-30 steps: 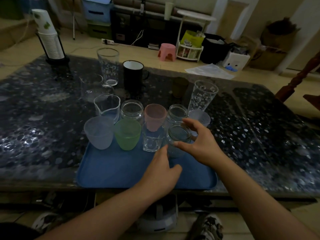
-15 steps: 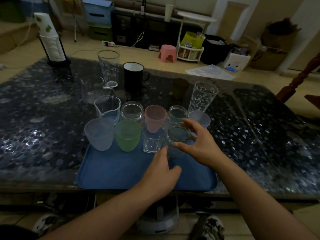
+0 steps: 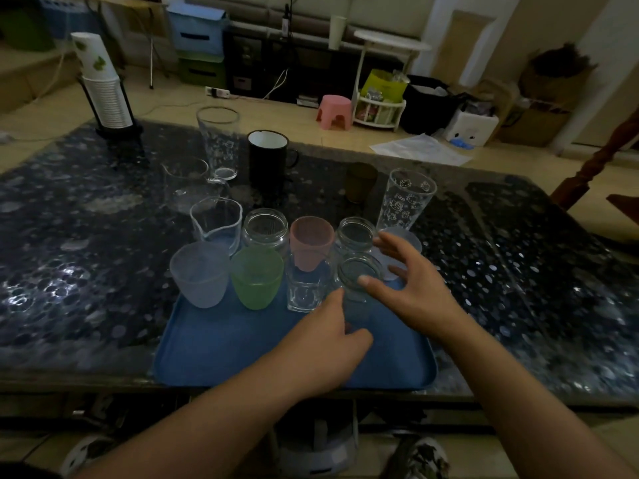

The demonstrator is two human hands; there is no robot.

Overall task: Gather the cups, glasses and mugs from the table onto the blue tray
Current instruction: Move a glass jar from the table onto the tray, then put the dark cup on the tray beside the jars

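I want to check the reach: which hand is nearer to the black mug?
Right. The right hand lies at the clear jar, nearer the black mug; the left hand rests lower over the blue tray.

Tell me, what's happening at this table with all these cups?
A person is gathering drinkware onto a blue tray. Both hands are on one glass jar at the tray's right side: the right hand holds its rim, the left hand its lower part. Several cups and jars already stand on the tray. A black mug and two tall glasses still wait on the table.
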